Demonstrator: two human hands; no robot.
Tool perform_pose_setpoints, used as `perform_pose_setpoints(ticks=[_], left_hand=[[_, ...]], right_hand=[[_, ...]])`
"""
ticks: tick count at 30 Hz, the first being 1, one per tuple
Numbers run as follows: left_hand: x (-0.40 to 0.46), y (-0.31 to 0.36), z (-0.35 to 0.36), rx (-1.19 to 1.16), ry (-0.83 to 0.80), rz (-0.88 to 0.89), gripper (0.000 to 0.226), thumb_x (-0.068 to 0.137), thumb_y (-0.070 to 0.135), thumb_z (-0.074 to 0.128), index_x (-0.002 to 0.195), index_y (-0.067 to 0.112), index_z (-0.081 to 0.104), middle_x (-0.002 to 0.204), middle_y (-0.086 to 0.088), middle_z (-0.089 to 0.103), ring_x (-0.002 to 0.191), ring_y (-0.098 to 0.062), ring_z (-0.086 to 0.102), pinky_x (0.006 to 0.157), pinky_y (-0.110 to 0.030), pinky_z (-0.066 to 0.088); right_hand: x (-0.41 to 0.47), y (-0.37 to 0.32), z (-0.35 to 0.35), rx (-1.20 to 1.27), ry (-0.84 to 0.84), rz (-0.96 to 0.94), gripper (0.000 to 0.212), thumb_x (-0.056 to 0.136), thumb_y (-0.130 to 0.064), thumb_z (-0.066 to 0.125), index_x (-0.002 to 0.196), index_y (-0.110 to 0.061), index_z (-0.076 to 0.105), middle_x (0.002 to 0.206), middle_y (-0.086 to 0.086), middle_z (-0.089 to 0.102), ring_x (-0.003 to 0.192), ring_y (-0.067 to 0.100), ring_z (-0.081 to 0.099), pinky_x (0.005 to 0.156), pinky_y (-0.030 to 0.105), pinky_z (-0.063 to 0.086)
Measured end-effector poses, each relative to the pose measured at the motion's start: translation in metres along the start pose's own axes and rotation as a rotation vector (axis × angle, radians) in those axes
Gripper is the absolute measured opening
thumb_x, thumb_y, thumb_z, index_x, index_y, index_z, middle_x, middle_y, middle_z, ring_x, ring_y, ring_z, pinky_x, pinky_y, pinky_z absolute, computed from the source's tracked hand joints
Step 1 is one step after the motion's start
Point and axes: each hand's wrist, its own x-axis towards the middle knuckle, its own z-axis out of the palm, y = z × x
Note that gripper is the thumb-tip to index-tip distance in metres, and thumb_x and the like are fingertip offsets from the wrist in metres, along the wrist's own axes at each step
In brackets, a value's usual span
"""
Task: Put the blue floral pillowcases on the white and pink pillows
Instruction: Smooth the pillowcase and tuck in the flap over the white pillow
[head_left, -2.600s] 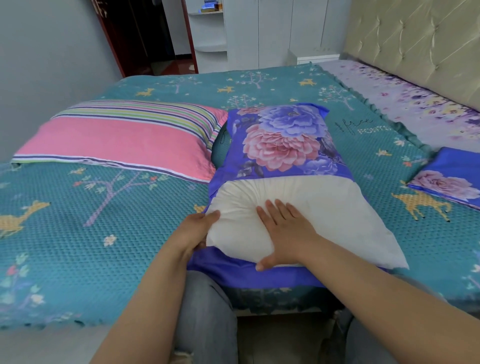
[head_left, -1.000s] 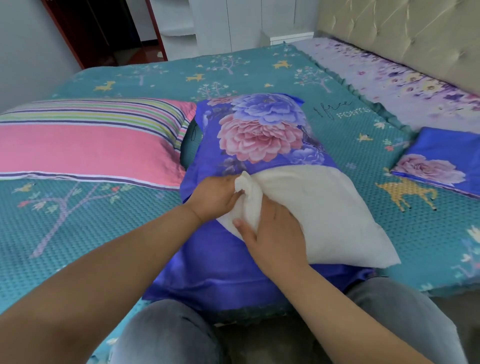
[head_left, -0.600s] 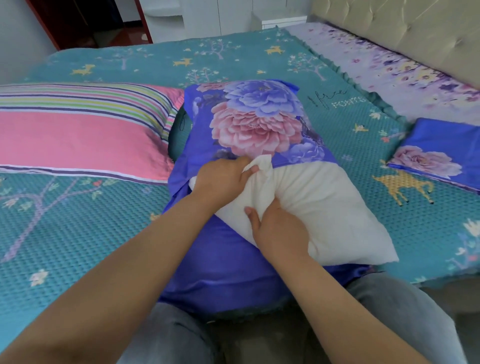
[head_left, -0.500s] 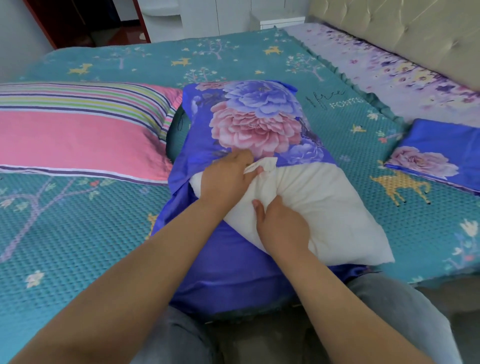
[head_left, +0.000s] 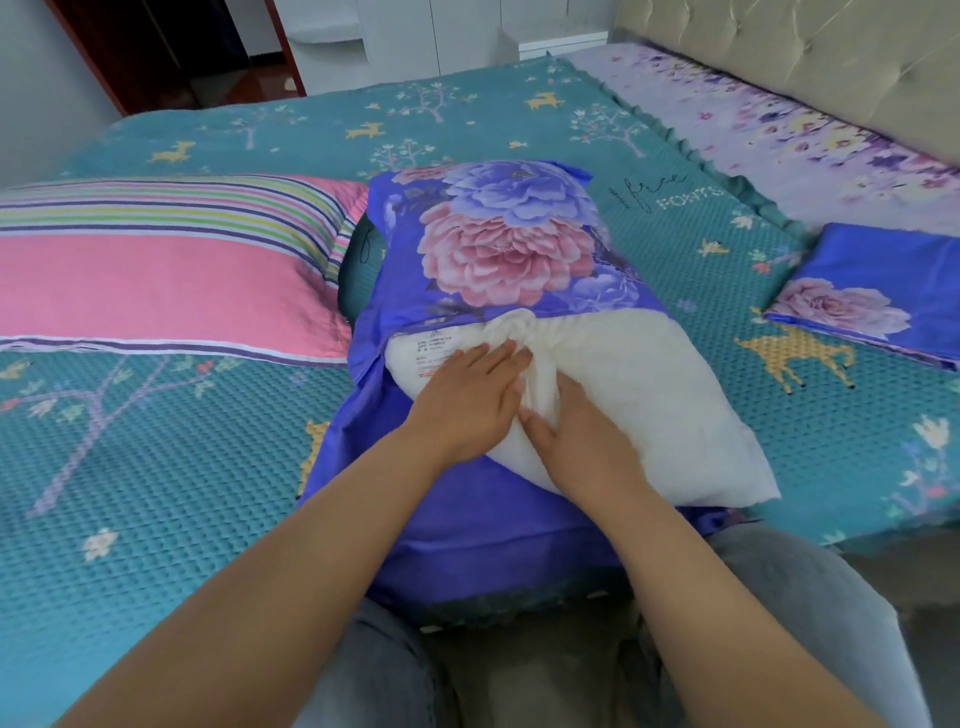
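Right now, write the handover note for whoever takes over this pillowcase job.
Left hand: open, fingers flat on the white pillow.
Right hand: gripping a bunched fold of that pillow.
Done: far half of the white pillow is inside the blue floral pillowcase; the near half is bare.
Left: push the rest in and pull the case's edge over it, then cover the pink pillow with the second pillowcase, which lies folded at the right.
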Motion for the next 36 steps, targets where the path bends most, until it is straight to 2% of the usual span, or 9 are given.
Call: perform_pose_setpoints(ticks=[6,9,13,16,20,23,27,32,36], left_hand=[[0.032,0.022,-0.012,0.054,-0.112,-0.190,0.053,0.098,0.046,0.015,0.131,0.016,0.044,0.144,-0.007,0.042,0.128,-0.030,0.039,0.107,-0.051,0.028],[0.040,0.025,-0.022,0.010,-0.230,-0.269,0.071,0.093,0.062,0.013,0.139,0.015,0.039,0.149,-0.008,0.034,0.134,-0.032,0.033,0.109,-0.051,0.025],[0.044,0.033,-0.029,0.004,-0.272,-0.322,0.093,0.080,0.080,0.017,0.142,0.013,0.034,0.151,-0.009,0.031,0.135,-0.033,0.033,0.108,-0.054,0.026],[0.041,0.043,-0.026,0.077,-0.262,-0.350,0.102,0.075,0.084,0.021,0.148,0.013,0.019,0.156,-0.011,0.015,0.140,-0.037,0.020,0.109,-0.059,0.018],[0.037,0.046,-0.017,0.099,-0.231,-0.354,0.105,0.071,0.086,0.029,0.148,0.016,0.016,0.154,-0.009,0.013,0.139,-0.037,0.018,0.109,-0.059,0.015],[0.033,0.052,-0.005,0.185,-0.156,-0.348,0.099,0.076,0.081,0.031,0.146,0.012,0.018,0.151,-0.010,0.016,0.135,-0.040,0.020,0.109,-0.060,0.013],[0.022,0.057,0.007,0.242,-0.088,-0.297,0.074,0.092,0.044,0.042,0.147,0.008,0.008,0.152,-0.014,0.012,0.139,-0.043,0.007,0.111,-0.063,0.006],[0.013,0.029,0.018,0.020,-0.020,-0.196,0.077,0.086,0.030,0.054,0.149,0.015,0.013,0.155,-0.003,0.016,0.145,-0.029,0.006,0.115,-0.057,0.007],[0.003,0.001,0.018,-0.283,0.017,-0.136,0.054,0.082,0.037,0.053,0.133,0.020,0.042,0.135,0.003,0.047,0.132,-0.024,0.035,0.109,-0.054,0.026]], right_hand=[[-0.044,0.029,-0.039,-0.171,0.478,0.032,0.034,0.087,-0.032,0.058,0.113,-0.010,0.056,0.113,0.015,0.055,0.104,0.036,0.053,0.085,0.043,0.043],[-0.053,0.038,-0.062,-0.214,-0.005,0.294,0.051,0.096,-0.054,0.032,0.100,-0.011,0.061,0.085,0.009,0.066,0.085,0.029,0.063,0.074,0.034,0.047],[-0.050,0.038,-0.049,0.607,-0.314,0.610,0.070,0.087,-0.071,0.020,0.094,-0.013,0.057,0.075,0.006,0.069,0.056,0.017,0.060,0.047,0.021,0.042],[-0.041,0.045,-0.033,1.146,-0.118,0.747,0.067,0.081,-0.075,0.036,0.113,-0.019,0.054,0.102,0.004,0.064,0.084,0.020,0.064,0.060,0.029,0.049],[-0.022,0.051,-0.013,1.383,0.450,0.606,0.073,0.071,-0.047,0.076,0.134,-0.029,0.045,0.125,-0.008,0.058,0.109,0.015,0.059,0.087,0.041,0.054],[-0.007,0.040,-0.019,1.040,0.617,0.517,0.065,0.074,-0.018,0.073,0.133,-0.010,0.047,0.129,0.007,0.057,0.114,0.022,0.056,0.098,0.031,0.043],[0.016,0.008,-0.016,0.503,0.657,0.335,0.024,0.092,-0.011,0.048,0.112,-0.007,0.060,0.111,0.012,0.063,0.101,0.027,0.059,0.070,0.018,0.029],[0.031,-0.025,-0.012,-0.132,0.394,0.041,0.030,0.091,-0.013,0.044,0.119,-0.010,0.052,0.122,0.010,0.051,0.104,0.028,0.054,0.068,0.031,0.036],[0.040,-0.045,0.000,-0.386,0.301,-0.075,0.032,0.096,-0.013,0.037,0.126,-0.007,0.045,0.144,0.018,0.029,0.108,0.027,0.050,0.077,0.033,0.039]])
